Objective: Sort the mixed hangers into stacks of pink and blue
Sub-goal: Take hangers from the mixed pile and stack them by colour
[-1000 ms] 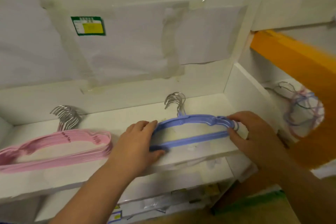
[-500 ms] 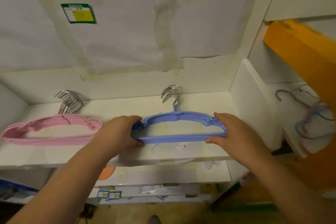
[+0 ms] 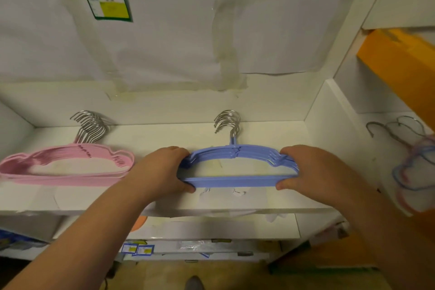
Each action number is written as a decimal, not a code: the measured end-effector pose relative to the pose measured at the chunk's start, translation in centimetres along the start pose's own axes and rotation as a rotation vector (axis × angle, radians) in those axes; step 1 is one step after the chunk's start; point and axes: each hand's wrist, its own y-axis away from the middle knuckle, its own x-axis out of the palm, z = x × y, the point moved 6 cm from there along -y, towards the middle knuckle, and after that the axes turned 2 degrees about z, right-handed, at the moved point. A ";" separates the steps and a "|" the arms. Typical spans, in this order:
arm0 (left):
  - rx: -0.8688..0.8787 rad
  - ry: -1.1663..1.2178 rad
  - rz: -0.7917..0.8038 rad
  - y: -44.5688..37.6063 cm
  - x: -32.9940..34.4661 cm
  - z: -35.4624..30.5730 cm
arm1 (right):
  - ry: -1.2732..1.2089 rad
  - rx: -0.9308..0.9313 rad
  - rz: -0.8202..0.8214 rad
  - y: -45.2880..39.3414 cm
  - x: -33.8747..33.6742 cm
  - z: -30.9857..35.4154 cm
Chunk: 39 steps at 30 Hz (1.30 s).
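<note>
Squeezing the blue stack (image 3: 237,167) between them, the left hand (image 3: 160,172) and right hand (image 3: 315,172) each clamp an end on the shelf (image 3: 211,202). Uneven pressure could fan the hangers. Pink stack (image 3: 68,167) lies just left of the left hand; unsorted hangers (image 3: 409,162) wait right.

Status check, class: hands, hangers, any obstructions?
Left hand and right hand grip blue stack ends. Pink stack lies apart, left. Unsorted hangers remain right. Nothing obstructing.

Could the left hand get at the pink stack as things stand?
Probably yes: the left hand grips the blue stack, but the pink stack lies just beside it on the same shelf, nothing between.
</note>
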 end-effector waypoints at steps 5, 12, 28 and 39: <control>0.040 0.013 0.045 -1.1 0.0 0.8 | 0.005 0.010 0.030 -0.1 -0.6 0.2; 0.082 0.028 0.001 -0.6 -0.2 0.6 | 0.039 -0.044 0.020 0.4 -0.9 0.5; 0.057 0.025 -0.046 -0.3 -0.2 -0.5 | 0.101 -0.114 0.000 -1.1 -0.3 0.6; 0.102 -0.123 -0.099 0.2 -0.2 0.3 | 0.092 -0.083 0.021 -1.1 0.5 0.1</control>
